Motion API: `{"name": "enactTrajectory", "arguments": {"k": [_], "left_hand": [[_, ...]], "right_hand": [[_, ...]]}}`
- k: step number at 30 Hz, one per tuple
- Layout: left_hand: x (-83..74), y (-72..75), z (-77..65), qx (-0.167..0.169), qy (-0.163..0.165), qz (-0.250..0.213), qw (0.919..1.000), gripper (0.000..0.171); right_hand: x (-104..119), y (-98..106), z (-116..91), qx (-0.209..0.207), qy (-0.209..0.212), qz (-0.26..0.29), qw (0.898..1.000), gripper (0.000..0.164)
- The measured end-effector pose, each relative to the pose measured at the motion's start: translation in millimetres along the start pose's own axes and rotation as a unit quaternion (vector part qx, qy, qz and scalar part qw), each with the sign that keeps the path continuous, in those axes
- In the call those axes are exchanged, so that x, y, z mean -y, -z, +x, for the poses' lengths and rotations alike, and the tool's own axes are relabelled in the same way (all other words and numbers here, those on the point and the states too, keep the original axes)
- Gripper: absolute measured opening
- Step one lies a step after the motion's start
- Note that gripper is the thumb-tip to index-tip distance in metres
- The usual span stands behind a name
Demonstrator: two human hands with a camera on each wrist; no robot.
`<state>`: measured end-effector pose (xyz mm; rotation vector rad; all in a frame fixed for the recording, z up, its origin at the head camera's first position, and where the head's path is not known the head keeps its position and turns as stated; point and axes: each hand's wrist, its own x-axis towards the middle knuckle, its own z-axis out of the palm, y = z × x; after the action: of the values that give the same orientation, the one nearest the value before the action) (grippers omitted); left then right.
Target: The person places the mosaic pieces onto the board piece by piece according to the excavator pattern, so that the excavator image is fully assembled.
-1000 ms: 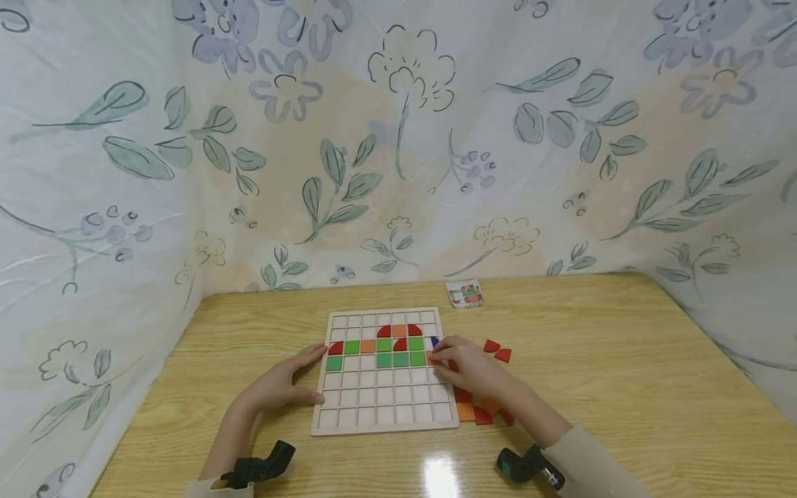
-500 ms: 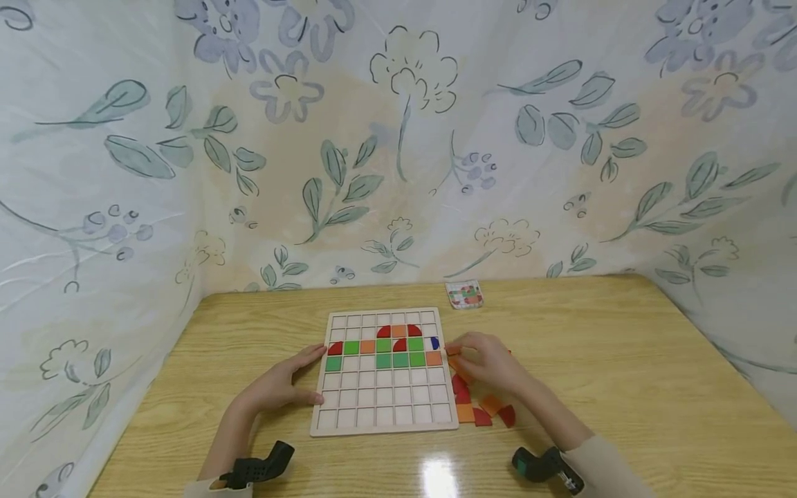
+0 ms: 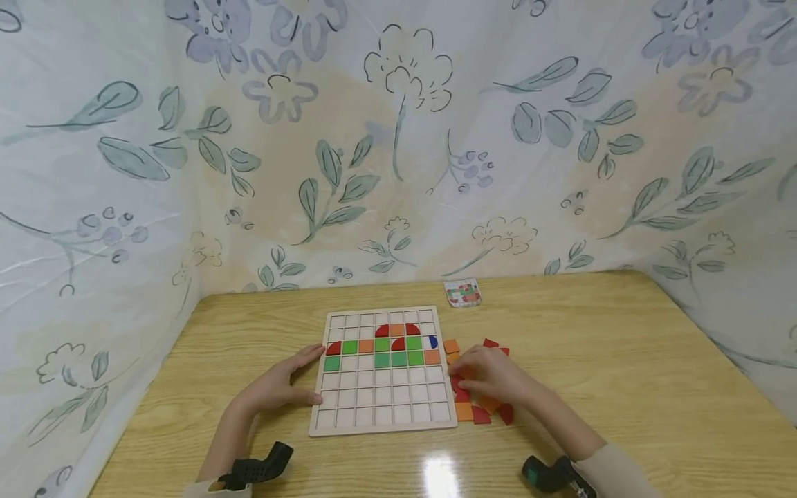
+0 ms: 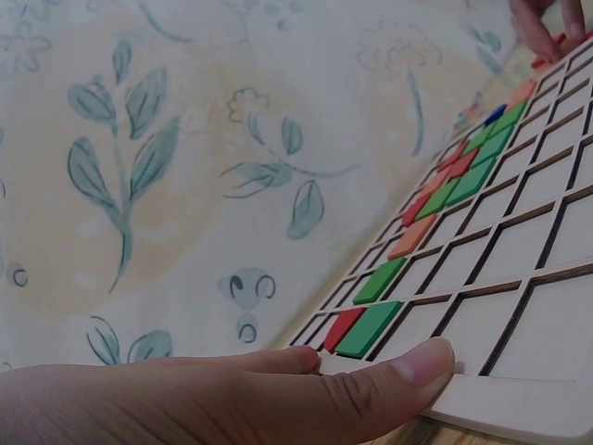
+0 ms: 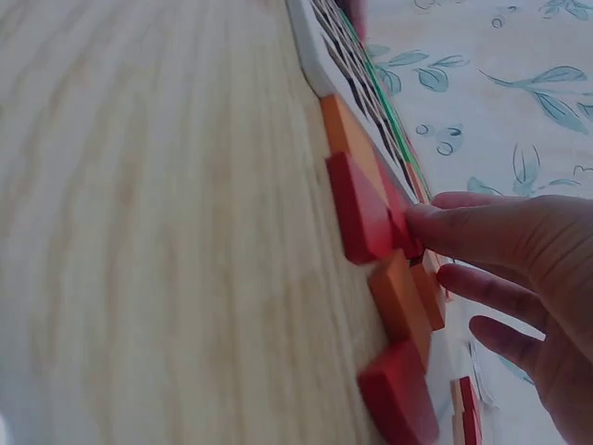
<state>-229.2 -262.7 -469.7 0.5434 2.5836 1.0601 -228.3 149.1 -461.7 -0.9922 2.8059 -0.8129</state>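
A square wooden grid board lies on the table, with green, orange and red tiles and one blue piece set in some cells. My left hand rests along the board's left edge, thumb and fingers spread apart. In the left wrist view its thumb lies on the board's frame. By the right edge, my right hand reaches down over a loose pile of red and orange tiles. Its thumb meets a red tile in the right wrist view, the other fingers extended beyond. The hand hides part of the pile.
A small printed card with a coloured grid pattern lies behind the board on the wooden table. Orange tiles sit beside the board's right edge, and red pieces lie behind the right hand. A floral cloth hangs behind.
An orange tile now lies in the right-hand column, where my right hand was. That hand has moved off the board to the right and nearer, over the pile. The left hand stays put.
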Motion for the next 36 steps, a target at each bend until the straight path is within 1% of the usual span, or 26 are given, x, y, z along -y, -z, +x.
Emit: {"name": "enactTrajectory", "arguments": {"k": [4,7,12,19,25,31,34,36], "left_hand": [[0.7,-0.1,-0.3,-0.002,-0.004,-0.002,1.0000,0.090],[0.7,0.1,-0.5,-0.002,-0.004,-0.001,1.0000,0.090],[-0.7,0.1,-0.1,0.000,0.007,-0.003,1.0000,0.090],[-1.2,-0.2,-0.4,0.004,0.012,-0.009,0.9999,0.090],[0.0,-0.5,-0.4,0.002,0.010,-0.009,0.9999,0.089],[-0.5,0.0,-0.8,0.001,0.006,-0.012,0.9999,0.089],[-1.1,0.2,-0.8,0.002,0.008,-0.013,0.9999,0.089],[-1.2,0.2,-0.8,0.002,0.009,-0.015,0.9998,0.089]], "right_hand": [[-2,3,-2,0.004,0.003,-0.002,1.000,0.019],[-4,5,-4,0.009,0.000,0.014,1.000,0.020],[-6,8,-9,0.018,-0.007,0.044,0.999,0.024],[-6,9,-8,0.033,0.003,0.044,0.998,0.028],[-7,9,-7,0.024,0.020,0.033,0.999,0.026],[-5,10,-4,-0.002,0.011,0.021,1.000,0.021],[-1,10,-1,-0.021,0.013,0.024,0.999,0.021],[3,8,2,-0.029,0.016,0.042,0.999,0.021]]}}
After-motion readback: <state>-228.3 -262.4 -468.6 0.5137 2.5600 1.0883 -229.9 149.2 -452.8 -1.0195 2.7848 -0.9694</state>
